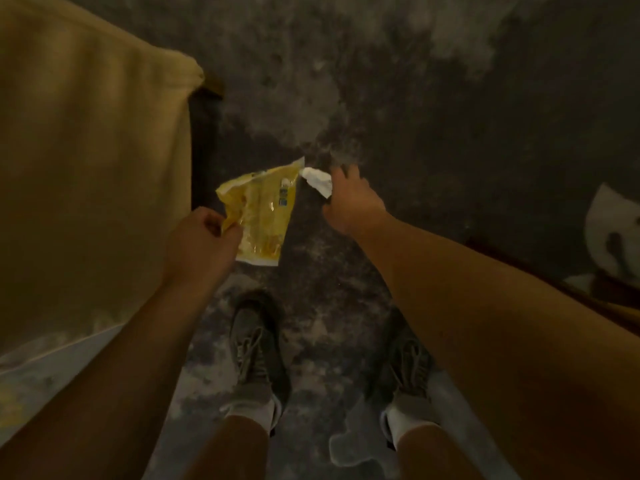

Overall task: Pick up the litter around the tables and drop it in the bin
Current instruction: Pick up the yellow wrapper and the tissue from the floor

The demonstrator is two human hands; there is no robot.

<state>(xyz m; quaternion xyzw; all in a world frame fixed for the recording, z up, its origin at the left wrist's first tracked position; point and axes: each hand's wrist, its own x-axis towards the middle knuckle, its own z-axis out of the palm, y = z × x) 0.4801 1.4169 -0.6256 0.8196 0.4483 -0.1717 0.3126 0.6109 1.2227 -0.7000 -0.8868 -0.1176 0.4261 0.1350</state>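
A crumpled yellow snack wrapper point(260, 213) hangs above the dark mottled floor, pinched at its lower left edge by my left hand point(199, 242). My right hand point(353, 202) reaches forward just right of it, fingers curled on a small white scrap of paper point(317, 180). The paper touches the wrapper's top right corner. No bin is in view.
A table with a cream cloth point(86, 168) fills the left side, and a dark leg point(202, 150) shows at its corner. A white patterned thing point(613, 233) sits on a dark surface at the right edge. My two shoes point(254, 344) stand on the stained floor point(381, 81) below.
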